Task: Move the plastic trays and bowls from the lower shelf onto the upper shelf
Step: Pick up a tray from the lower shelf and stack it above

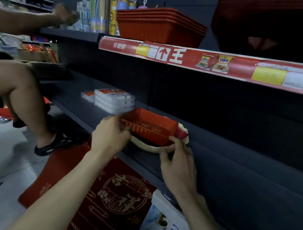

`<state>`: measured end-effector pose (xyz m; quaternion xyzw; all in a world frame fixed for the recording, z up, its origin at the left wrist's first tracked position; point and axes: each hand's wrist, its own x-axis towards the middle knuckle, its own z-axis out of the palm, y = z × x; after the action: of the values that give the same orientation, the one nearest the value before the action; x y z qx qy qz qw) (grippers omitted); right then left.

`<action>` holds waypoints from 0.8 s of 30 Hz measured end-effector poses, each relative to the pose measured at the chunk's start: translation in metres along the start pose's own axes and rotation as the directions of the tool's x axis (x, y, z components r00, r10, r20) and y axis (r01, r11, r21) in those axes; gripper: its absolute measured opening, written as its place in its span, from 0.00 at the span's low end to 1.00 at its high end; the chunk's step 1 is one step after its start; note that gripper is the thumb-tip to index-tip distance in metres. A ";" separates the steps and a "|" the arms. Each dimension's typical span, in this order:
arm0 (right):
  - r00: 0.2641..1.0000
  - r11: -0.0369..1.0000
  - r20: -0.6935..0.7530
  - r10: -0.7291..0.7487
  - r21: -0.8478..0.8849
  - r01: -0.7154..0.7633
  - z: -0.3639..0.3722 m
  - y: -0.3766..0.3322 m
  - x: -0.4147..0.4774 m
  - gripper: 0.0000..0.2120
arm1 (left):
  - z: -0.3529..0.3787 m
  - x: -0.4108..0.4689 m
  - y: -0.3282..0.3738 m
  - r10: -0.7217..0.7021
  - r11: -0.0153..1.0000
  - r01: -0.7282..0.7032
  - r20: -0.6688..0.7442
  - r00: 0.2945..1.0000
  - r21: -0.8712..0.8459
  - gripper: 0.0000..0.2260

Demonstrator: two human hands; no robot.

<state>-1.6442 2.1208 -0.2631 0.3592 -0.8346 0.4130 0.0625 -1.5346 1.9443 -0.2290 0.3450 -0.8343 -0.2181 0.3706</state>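
Observation:
A small red ribbed plastic tray [150, 127] is on the lower shelf [225, 176], on top of a cream bowl [149, 148]. My left hand [109, 135] grips the tray's left end with curled fingers. My right hand [176, 158] pinches the tray's near right corner. On the upper shelf [202, 62] stands a stack of larger red ribbed trays [160, 25]. At the top right a big dark red tray [276, 25] leans close to the camera.
White packaged goods [114, 100] sit on the lower shelf left of the tray. Cups and tubes [102, 14] stand on the upper shelf's left part. Another person's arm [30, 17] and leg [22, 96] are at left. Red and blue boxes [115, 197] lie below.

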 end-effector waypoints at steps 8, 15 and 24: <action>1.000 0.994 -0.008 -0.002 -0.112 0.001 0.025 0.005 0.028 0.27 | 0.028 0.006 -0.027 0.025 0.989 -0.029 0.031 0.999 0.143 0.30; 0.994 0.994 0.054 0.097 -0.049 -0.095 0.018 0.010 0.033 0.21 | 0.036 0.008 -0.039 0.017 0.994 -0.004 0.115 0.993 -0.106 0.28; 0.982 0.972 0.066 0.176 0.145 -0.184 0.016 0.005 0.032 0.18 | 0.046 0.010 -0.034 0.015 0.957 -0.031 -0.058 0.998 -0.289 0.07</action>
<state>-1.6678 2.0931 -0.2636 0.2968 -0.8314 0.4692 -0.0247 -1.5608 1.9188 -0.2741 0.2831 -0.7869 -0.3240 0.4424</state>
